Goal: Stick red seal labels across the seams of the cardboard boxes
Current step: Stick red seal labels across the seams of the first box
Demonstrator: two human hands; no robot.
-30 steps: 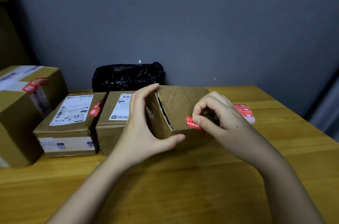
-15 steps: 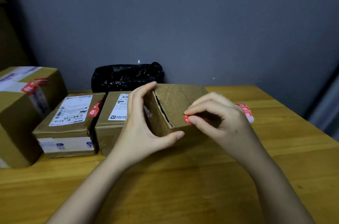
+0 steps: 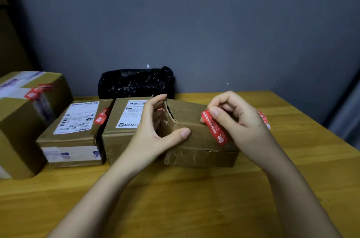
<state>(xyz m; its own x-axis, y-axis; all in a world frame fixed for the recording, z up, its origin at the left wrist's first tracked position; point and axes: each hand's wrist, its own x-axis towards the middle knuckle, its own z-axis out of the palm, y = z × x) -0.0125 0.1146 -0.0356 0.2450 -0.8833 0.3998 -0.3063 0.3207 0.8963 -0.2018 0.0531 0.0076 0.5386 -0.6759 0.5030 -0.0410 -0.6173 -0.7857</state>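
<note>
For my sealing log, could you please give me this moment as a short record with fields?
surface: wooden table
box in hand: cardboard box, tilted
left hand: grips the box's left end
right hand: pinches the red seal label against the box's upper edge
label: runs down the near face
other boxes: three to the left
behind: black plastic bag

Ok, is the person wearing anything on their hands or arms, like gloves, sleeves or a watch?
No. The left hand and right hand are bare, no gloves or rings visible. Both forearms are uncovered to the frame edge, with no sleeves, watch or bracelet showing.
</note>
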